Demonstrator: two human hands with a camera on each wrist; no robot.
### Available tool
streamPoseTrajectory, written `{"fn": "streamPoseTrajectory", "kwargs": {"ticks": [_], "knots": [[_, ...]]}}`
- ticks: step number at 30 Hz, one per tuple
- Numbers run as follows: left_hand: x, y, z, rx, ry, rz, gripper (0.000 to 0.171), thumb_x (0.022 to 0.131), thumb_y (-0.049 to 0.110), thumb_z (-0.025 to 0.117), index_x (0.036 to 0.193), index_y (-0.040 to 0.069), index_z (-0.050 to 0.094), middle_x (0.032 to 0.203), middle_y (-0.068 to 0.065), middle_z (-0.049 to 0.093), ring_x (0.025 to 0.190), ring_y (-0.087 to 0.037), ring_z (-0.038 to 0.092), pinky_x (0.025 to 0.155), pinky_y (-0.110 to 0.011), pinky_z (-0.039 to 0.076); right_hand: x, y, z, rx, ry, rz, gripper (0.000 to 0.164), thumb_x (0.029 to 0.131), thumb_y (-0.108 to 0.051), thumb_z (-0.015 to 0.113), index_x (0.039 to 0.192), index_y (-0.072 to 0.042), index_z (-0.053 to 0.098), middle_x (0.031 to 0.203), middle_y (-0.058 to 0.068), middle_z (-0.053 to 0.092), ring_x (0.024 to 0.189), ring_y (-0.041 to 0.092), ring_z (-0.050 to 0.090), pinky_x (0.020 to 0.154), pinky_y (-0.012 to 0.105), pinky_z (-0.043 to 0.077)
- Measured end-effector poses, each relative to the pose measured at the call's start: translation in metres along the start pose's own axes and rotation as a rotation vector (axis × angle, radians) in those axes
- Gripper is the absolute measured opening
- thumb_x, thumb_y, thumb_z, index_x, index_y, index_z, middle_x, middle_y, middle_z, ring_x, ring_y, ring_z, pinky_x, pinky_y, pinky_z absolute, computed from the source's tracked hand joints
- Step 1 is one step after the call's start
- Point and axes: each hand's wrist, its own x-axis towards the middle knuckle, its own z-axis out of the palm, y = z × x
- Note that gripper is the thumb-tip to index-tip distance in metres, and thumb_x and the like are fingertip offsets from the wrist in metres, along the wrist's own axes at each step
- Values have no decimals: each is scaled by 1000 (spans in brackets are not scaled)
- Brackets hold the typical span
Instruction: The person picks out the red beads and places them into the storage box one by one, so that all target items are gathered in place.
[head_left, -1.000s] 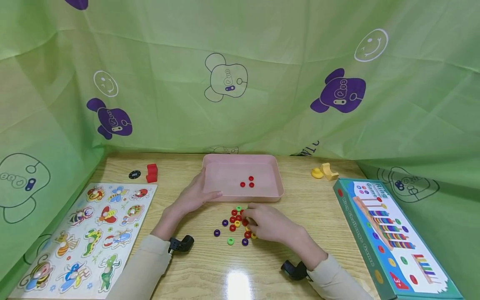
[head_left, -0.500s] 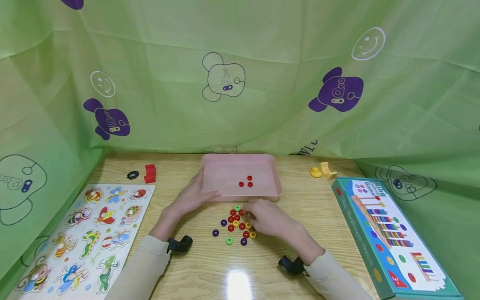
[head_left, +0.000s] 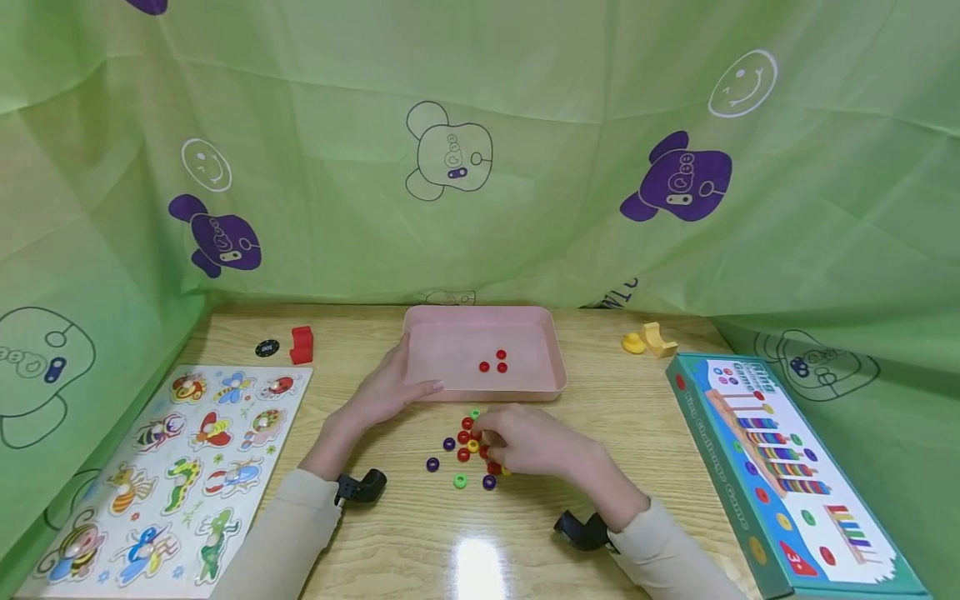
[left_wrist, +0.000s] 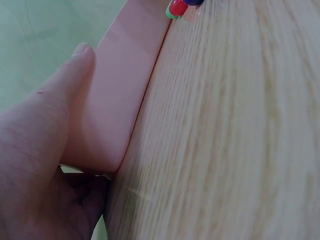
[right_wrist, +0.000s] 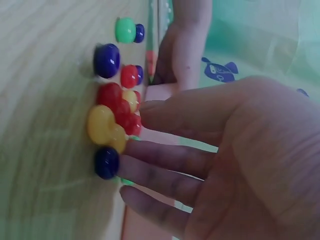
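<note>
My left hand point(head_left: 386, 387) holds the near left corner of a shallow pink tray point(head_left: 551, 395). Its thumb lies along the front wall, as the left wrist view shows, and the other fingers are at the side. Three red rings point(head_left: 502, 367) lie inside the tray. In front of it, small red, yellow, green and purple rings are spread on the table. My right hand point(head_left: 536, 442) is over the right part of this pile, thumb and forefinger apart, fingertips right at some red rings point(right_wrist: 132, 124). A purple ring point(right_wrist: 106, 162) is by its other fingers. The hand hides part of the pile.
A white insect puzzle board point(head_left: 202, 442) lies on the left, with a black disc point(head_left: 267, 348) and a red block point(head_left: 302, 345) behind it. At right is a game box point(head_left: 787, 475); beyond it are a yellow duck point(head_left: 633, 342) and a yellow curved block point(head_left: 659, 341).
My right hand drew back slightly from the rings, then came left and down over them again. The left hand stays at the tray, where the same three red rings lie.
</note>
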Motion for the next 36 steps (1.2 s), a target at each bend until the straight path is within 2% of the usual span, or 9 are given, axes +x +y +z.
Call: {"fn": "streamPoseTrajectory", "kwargs": {"ticks": [4,9,13,24,29,33,36], "knots": [[0,0,0,-5,1,1,109,77,60,63,150,15,-5,157,-10,7,143,-31,16,113,-54,22,2,-2,4,-42,33,-12,21,85,-21,65,106,-22,65,86,-11,60,70,3,49,58,17,42],[0,0,1,-4,5,7,109,77,60,63,150,15,-5,157,-10,8,143,-31,16,113,-54,23,2,-3,5,-58,46,-2,8,84,-19,67,90,-22,63,78,-13,57,68,5,48,57,16,42],[1,0,0,-7,4,15,109,77,59,63,150,16,-5,157,-10,8,143,-31,16,113,-54,23,2,-4,5,-75,44,-7,9,84,-17,67,81,-21,59,71,-13,54,64,5,46,54,16,40],[1,-1,1,-9,1,1,110,76,60,63,150,15,-5,157,-10,6,143,-32,14,113,-54,22,7,-3,11,-154,67,-21,9,80,-18,69,77,-23,62,70,-14,55,64,5,47,56,17,39],[1,-2,2,-8,0,1,110,77,60,63,150,14,-5,157,-11,6,143,-32,14,113,-54,21,9,-1,4,-113,83,-22,9,80,-16,68,78,-22,62,71,-13,56,64,4,48,56,17,40],[1,-2,1,1,3,8,110,77,60,63,150,14,-6,157,-13,7,143,-34,16,112,-54,22,12,0,-10,-52,151,-2,7,81,-11,65,82,-18,63,74,-11,56,66,7,48,55,18,42],[0,-1,2,3,6,5,110,77,60,63,150,14,-5,157,-13,8,142,-34,17,112,-55,23,14,2,-16,-36,170,18,8,82,-10,64,84,-17,63,74,-10,56,68,9,48,57,20,42]]}}
